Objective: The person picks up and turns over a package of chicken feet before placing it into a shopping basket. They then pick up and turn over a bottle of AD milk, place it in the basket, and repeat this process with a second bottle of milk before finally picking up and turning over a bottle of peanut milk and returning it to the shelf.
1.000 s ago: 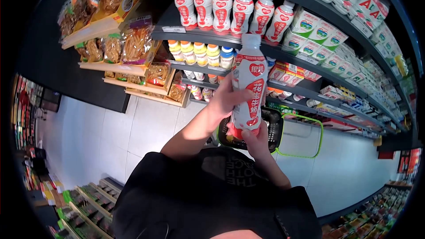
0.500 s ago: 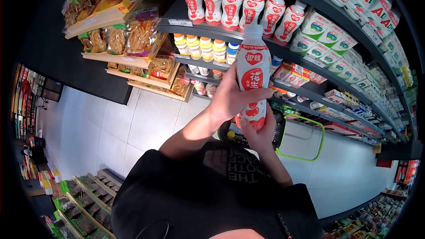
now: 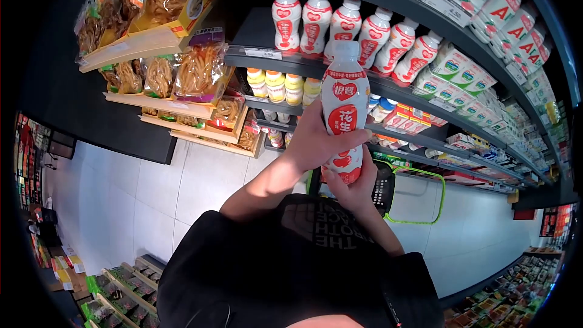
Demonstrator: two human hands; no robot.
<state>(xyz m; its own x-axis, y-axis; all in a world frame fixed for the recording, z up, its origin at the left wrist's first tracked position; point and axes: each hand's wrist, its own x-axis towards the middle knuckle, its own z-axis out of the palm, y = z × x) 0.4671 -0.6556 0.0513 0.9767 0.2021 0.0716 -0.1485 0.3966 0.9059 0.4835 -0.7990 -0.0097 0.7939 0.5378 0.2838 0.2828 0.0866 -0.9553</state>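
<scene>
A white and red plastic milk drink bottle [image 3: 344, 92] stands nearly upright in front of my chest, its label facing me. My left hand [image 3: 317, 140] is wrapped round its middle from the left, with the thumb across the front. Lower down, my right hand [image 3: 354, 187] grips the bottle near its base from the right. Matching milk drink bottles [image 3: 316, 24] stand in a row on the shelf behind it. Part of the bottle's lower label is covered by my fingers.
A dark basket [image 3: 384, 185] with a green handle [image 3: 441, 197] is below my hands, partly hidden. Shelves [image 3: 486, 127] of boxed drinks curve along the right. Bagged snacks [image 3: 200, 67] fill wooden racks at left. Pale floor tiles [image 3: 146, 188] lie below.
The shelves have shifted a little to the right and down in view as the camera turned. Both hands keep hold of the bottle, which has hardly moved.
</scene>
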